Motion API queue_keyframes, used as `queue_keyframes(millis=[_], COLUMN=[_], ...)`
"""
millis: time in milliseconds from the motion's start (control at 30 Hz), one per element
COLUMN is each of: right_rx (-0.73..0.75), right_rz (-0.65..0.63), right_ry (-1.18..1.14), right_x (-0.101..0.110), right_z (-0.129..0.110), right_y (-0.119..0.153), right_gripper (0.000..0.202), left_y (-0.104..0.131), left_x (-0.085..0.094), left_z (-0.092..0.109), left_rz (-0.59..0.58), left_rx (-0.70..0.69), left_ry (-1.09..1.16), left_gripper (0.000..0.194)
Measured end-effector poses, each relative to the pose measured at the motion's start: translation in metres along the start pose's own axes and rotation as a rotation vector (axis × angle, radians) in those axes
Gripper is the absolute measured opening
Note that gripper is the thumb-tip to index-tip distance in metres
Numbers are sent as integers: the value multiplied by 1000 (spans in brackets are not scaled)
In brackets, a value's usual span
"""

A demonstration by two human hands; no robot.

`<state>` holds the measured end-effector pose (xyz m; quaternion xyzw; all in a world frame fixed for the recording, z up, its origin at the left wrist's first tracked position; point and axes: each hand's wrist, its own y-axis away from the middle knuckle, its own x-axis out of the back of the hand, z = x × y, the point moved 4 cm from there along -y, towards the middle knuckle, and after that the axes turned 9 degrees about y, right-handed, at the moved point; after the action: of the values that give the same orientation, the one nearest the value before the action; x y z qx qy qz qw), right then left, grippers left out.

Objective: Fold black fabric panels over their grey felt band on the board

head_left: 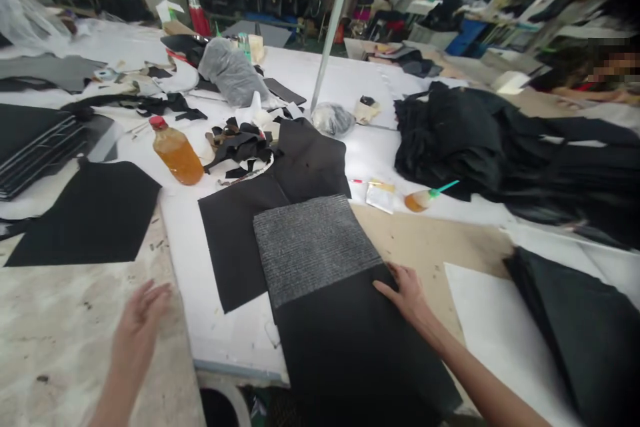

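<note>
Black-and-grey rectangular fabric-like sheet [340, 320] has spread right hand [407, 290] at its edge, apparently for steadying; empty left hand [140, 323] hovers apart.

Single view: head-worn, aimed forward and down. Worktable [233, 341] viewed from above, near; left hand [143, 310] and right hand [409, 292] framed low, bag row [276, 0] caught far off at top.

Bottle [179, 155] behind, left of panel [345, 340]
</note>
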<state>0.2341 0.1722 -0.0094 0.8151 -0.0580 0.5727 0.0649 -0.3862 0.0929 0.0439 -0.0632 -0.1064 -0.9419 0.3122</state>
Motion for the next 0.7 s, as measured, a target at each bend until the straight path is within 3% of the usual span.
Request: queue_keyframes(millis=[67, 133, 233, 333, 467, 600, 700], right_rx=[-8, -43, -75, 1, 96, 142, 220], right_rz=[-61, -134, -244, -301, -239, -262, -286], right_ry=[-41, -89, -162, -186, -167, -389, -668], right_x=[1, 4, 8, 12, 16, 22, 40], right_z=[3, 6, 6, 1, -1, -5, -9], right_y=[-5, -11, -21, -25, -22, -12, 5], right_gripper=[69, 73, 68, 48, 41, 43, 39], left_y=[16, 15, -10, -34, -39, -17, 10], left_x=[-54, -108, -177, -225, -249, -246, -244], left_z=[-2, 2, 13, 16, 12, 9, 15], left_rz=[-135, -231, -298, -316, -282, -232, -201], left_rx=[-81, -161, -233, -232, -222, -241, -241], left_ry=[-38, -27, -87, -237, -312, -327, -232], left_gripper=[54, 62, 74, 84, 89, 95, 93])
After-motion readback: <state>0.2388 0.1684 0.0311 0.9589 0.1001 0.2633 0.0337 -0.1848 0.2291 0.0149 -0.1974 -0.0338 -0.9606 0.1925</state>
